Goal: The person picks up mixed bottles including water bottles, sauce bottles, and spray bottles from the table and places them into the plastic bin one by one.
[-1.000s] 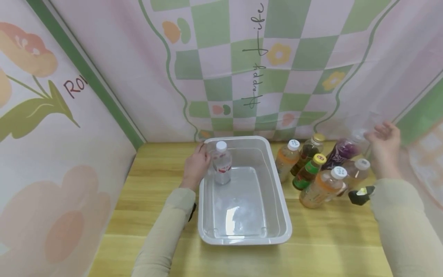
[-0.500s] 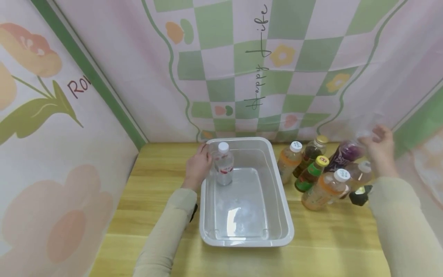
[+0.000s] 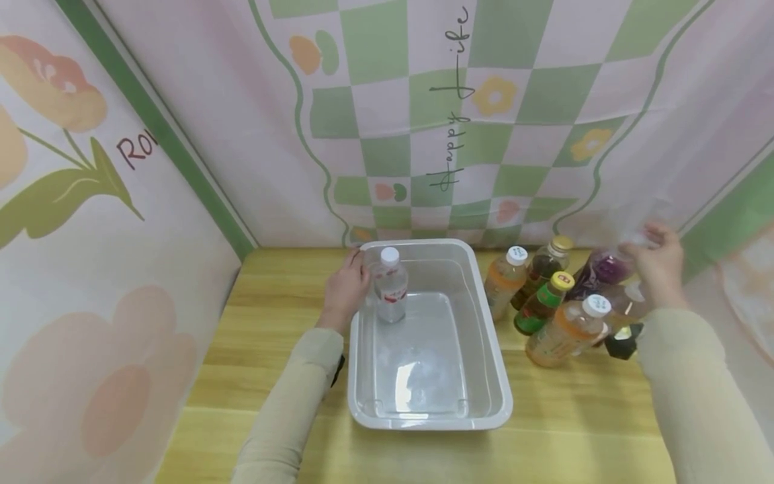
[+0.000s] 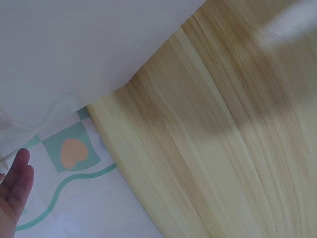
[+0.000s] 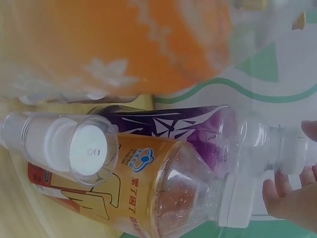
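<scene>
At the far left corner of a pale grey plastic basin [image 3: 426, 423], my left hand [image 3: 346, 290] holds the rim, fingers outside and thumb along the edge. Straight fingers [image 4: 20, 188] show in the left wrist view. My right hand [image 3: 656, 262] is at the top of a tall purple-labelled bottle [image 3: 607, 267]. The right wrist view shows thumb and fingers around this bottle's clear cap [image 5: 292, 148]. Beside it leans a yellow-labelled bottle [image 5: 143, 183] with a white cap, partly hidden by my hand in the head view. A clear bottle [image 3: 391, 296] stands inside the basin.
Right of the basin stand several more bottles: two orange-labelled ones with white caps [image 3: 597, 306], a green-labelled one [image 3: 538, 306] and a gold-capped dark one [image 3: 544, 269]. All stand on a wooden table [image 3: 272, 302] against a patterned fabric wall [image 3: 375, 107].
My right hand has moved left and slightly down onto the top of the purple-labelled bottle, its fingers closing in. My left hand stays at the basin's rim.
</scene>
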Demonstrator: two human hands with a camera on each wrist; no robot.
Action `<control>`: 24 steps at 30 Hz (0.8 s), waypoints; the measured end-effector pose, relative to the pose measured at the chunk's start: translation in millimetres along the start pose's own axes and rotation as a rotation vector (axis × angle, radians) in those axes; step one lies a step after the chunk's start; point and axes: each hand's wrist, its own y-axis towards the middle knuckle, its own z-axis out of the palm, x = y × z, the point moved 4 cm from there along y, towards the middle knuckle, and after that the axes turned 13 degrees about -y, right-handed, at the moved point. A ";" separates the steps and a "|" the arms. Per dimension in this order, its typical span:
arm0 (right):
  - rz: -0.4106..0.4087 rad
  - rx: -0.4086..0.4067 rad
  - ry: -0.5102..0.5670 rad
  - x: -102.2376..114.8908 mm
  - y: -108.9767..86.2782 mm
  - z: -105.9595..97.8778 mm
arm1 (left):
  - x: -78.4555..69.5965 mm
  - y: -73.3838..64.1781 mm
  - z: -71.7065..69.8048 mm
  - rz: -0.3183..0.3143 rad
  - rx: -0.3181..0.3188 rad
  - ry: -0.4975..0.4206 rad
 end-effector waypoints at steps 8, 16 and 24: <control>0.008 -0.002 -0.020 -4.5 -0.1 1.1 | 0.8 0.9 -0.9 -0.001 0.000 -0.002; 0.088 -0.019 -0.179 -16.7 -0.5 -4.6 | 1.8 0.4 1.5 -0.011 0.001 0.009; 0.103 -0.054 -0.200 -16.2 -1.6 -6.1 | 2.9 1.2 1.9 -0.005 -0.005 -0.003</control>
